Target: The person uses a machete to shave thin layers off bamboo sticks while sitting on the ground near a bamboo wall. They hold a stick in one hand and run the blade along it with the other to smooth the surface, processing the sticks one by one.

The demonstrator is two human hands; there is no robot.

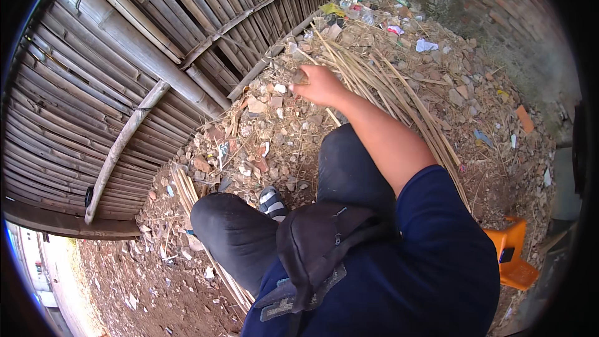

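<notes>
My right hand point(317, 86) reaches forward over the rubble, with its fingers curled around a small brownish-grey lump point(300, 77). The lump looks like a piece of stone, but its kind is not clear. Just beyond the wrist, a loose bundle of long thin bamboo strips point(365, 84) lies on the ground and passes under my right forearm. More strips point(185, 188) lie beside my left knee, where a small teal bit also shows. My left hand does not show.
A bamboo-pole wall point(125, 43) leans in at the left and front. Brick wall point(493, 0) closes the far right. Stones, dry straw and litter point(368, 12) cover the ground. An orange plastic stool point(513, 253) stands behind my right side. My sandalled foot point(272, 203) rests on rubble.
</notes>
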